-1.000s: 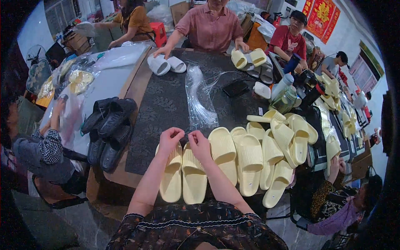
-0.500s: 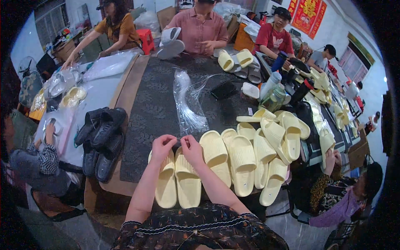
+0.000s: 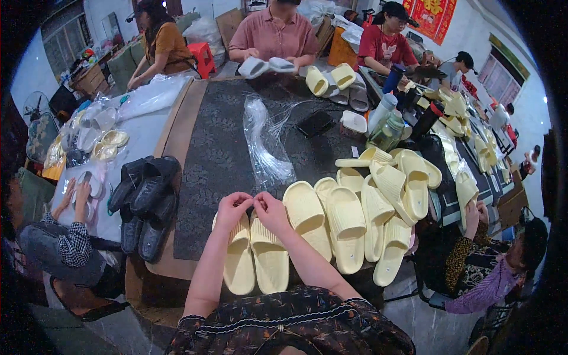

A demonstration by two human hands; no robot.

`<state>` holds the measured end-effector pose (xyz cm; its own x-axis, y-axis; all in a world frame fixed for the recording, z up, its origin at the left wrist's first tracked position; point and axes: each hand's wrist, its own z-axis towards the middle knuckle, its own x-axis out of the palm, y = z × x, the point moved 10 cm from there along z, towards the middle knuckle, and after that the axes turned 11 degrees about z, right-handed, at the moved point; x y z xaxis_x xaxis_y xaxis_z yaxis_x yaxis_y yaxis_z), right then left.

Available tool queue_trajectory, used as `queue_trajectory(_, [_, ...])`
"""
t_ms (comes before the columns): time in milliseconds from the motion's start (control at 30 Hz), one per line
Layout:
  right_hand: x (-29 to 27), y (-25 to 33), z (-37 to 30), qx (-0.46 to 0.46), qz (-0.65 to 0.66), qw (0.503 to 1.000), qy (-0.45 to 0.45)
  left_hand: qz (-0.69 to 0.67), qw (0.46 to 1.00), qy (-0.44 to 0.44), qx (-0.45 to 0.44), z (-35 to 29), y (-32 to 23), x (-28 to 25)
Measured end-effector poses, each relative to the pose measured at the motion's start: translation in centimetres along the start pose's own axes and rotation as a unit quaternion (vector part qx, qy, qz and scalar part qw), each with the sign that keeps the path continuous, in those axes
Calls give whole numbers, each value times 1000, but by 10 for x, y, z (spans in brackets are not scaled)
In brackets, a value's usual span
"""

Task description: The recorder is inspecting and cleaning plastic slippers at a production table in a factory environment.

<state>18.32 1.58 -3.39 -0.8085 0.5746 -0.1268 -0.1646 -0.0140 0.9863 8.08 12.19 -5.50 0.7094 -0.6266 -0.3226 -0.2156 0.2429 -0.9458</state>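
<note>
My left hand [image 3: 234, 208] and my right hand [image 3: 271, 211] meet at the front of the table, fingers pinched together. Whatever lies between the fingertips is too small to make out. Right below them a pair of pale yellow slippers lies side by side, the left slipper [image 3: 239, 265] and the right slipper [image 3: 270, 264], toes away from me and partly covered by my hands. Beyond my fingertips is a bundle of clear thin plastic strands [image 3: 269, 157]. Close to my right hand rests another pale yellow slipper [image 3: 307, 222], with a pile of more slippers [image 3: 346, 228] beside it.
Black slippers [image 3: 151, 195] are stacked at the left edge of the dark mat [image 3: 207, 130]. Bottles [image 3: 387, 127], a white-lidded tub [image 3: 354, 123] and a black item [image 3: 315, 123] stand farther right. Across the table a person holds grey slippers [image 3: 254, 67]; other people work around.
My hands have drawn closer until the fingertips meet. The person across has lowered the grey slippers toward the table. The person at far left has pulled an arm back.
</note>
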Motion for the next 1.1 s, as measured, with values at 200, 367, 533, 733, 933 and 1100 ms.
queue_trajectory(200, [-15, -9, 4, -50, 3, 996, -76, -21, 999, -44, -7, 0, -10, -7])
queue_trajectory(367, [-4, -13, 5, -25, -11, 999, -23, -7, 1000, -1, -17, 1, -4, 3])
queue_trajectory(533, [-11, -10, 4, -38, 11, 998, -57, -35, 998, -43, -17, -1, -6, -10])
queue_trajectory(733, [-15, 1, 4, -40, 17, 995, -89, -28, 999, -19, 6, -2, -13, -4])
queue_trajectory(933, [-3, -6, 4, -33, -3, 999, -13, -69, 998, -8, -10, -3, -11, -2])
queue_trajectory(1100, [-14, -7, 3, -34, 4, 997, -66, -64, 996, -37, -44, -4, -8, -8])
